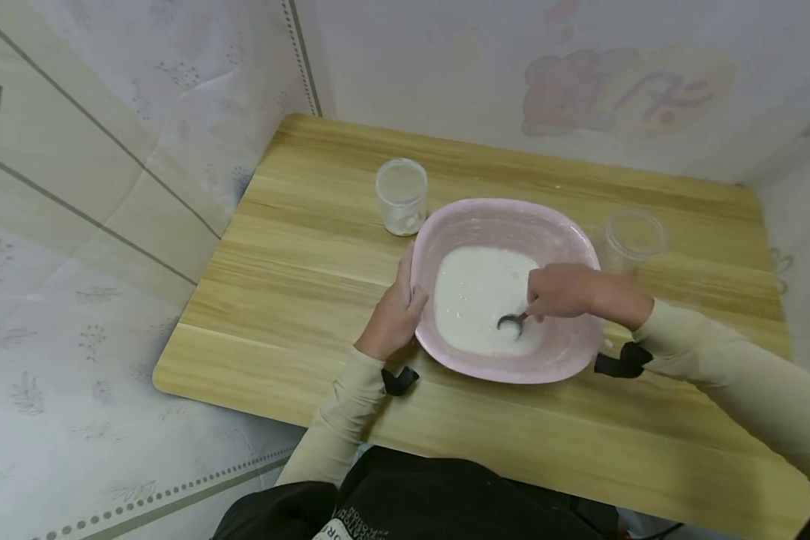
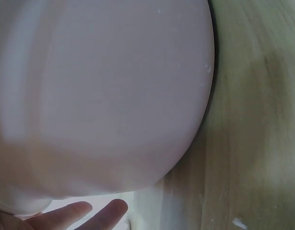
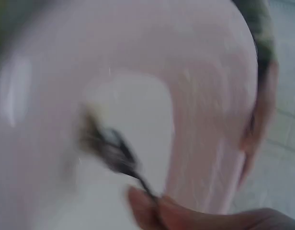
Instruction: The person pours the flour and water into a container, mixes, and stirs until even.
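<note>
A pink plastic basin [image 1: 513, 370] holds white liquid [image 1: 475, 292], and streaks of it cling to the inner walls. My left hand [image 1: 393, 315] grips the basin's left side; two of its fingertips [image 2: 109, 214] show straight beside the outer wall in the left wrist view. In my right hand [image 1: 563, 290] is a metal spoon [image 1: 511, 321], pinched by the handle, its bowl low in the liquid. The spoon is blurred in the right wrist view, where the right thumb and a finger meet on its handle.
A clear plastic cup [image 1: 402, 196] with white residue stands behind the basin at the left. Another clear cup [image 1: 636, 238] is at the basin's right, near the right forearm. Everything stands on a wooden table [image 1: 297, 300], with patterned cloth walls [image 1: 445, 67] behind and beside it.
</note>
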Motion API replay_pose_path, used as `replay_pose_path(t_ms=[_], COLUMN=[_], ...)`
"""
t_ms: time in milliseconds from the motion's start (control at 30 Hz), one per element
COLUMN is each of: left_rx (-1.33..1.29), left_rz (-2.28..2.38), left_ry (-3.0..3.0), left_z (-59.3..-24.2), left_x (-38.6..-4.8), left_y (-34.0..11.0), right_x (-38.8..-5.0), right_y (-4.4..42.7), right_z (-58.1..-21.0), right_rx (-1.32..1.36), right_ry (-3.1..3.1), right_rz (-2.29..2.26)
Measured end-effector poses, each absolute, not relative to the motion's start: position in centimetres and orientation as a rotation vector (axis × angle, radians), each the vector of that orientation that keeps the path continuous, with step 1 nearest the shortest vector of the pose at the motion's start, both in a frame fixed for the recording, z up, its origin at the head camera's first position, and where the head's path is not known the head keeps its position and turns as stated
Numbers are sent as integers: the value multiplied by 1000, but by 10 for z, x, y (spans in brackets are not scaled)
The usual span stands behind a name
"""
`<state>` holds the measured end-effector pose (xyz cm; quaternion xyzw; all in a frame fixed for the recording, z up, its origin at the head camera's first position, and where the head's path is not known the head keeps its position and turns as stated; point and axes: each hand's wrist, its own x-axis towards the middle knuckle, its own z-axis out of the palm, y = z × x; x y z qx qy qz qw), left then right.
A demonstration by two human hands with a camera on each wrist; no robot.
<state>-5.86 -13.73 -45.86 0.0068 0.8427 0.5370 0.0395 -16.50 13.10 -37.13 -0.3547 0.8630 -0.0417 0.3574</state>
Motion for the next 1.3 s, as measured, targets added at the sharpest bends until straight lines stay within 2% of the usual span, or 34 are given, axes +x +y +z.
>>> replay_pose_path(t_ms=[133, 433, 633, 800, 967, 1167, 1300], left_rx=[33, 63, 95, 97, 100, 67, 87], left_rz=[1640, 1660, 1653, 1628, 1615, 1614, 1624], left_ry=[2587, 2546, 2583, 2600, 2606, 2610, 2605], left_z=[-458, -460, -457, -455, -453, -454, -456], left_x=[-60, -57, -57, -57, -57, -57, -59], left_y=[-138, -138, -139, -135, -134, -137, -139], right_x=[-161, -207, -216, -199, -167, -135, -132], right_y=[116, 121, 98, 71, 65, 81, 108], right_z=[-386, -380, -385, -390, -389, -377, -366], right_rx=[-906, -919, -1007, -1133, -1118, -1114, -1102], right_ry=[2293, 2462, 2479, 2482, 2374, 2120, 2129], right_rz=[-266, -197, -238, -240, -180, -98, 66])
